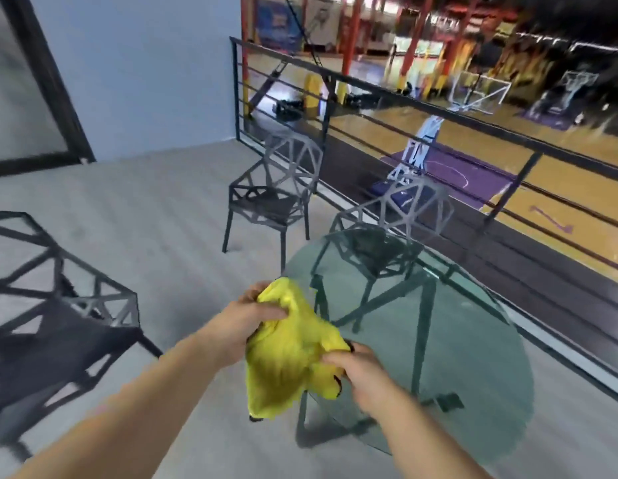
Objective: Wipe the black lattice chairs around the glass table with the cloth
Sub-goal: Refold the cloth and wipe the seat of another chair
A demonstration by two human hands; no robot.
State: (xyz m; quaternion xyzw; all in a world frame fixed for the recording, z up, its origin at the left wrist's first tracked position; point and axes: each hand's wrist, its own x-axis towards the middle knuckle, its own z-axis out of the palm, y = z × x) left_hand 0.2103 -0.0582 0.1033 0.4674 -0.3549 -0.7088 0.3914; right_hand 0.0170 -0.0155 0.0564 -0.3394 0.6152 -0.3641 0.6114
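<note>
Both my arms are out in front, and between them is the yellow cloth (286,354), bunched up and held in the air over the near left edge of the glass table (473,357). My left hand (247,323) grips the cloth's upper part, fingers curled over the fabric. My right hand (357,369) pinches its lower right side, fingers tucked into the folds. A loose corner dangles below my hands. The cloth hangs apart from every chair.

Near left, beside my left forearm, stands the near chair (58,326), black lattice, badly blurred. The round table is on my right, and through the glass I see its dark legs and the grey floor (145,219).

Farther on, at the table's far rim, the second chair (400,212) sits tucked in, its seat showing through the glass. Left of it and a bit farther, the third chair (271,198) stands apart from the table on open floor.

Behind both runs a black railing (439,110), with a blue wall (145,63) at far left. Beyond the railing, well below, lies a basketball court (560,188), all smeared with blur.
</note>
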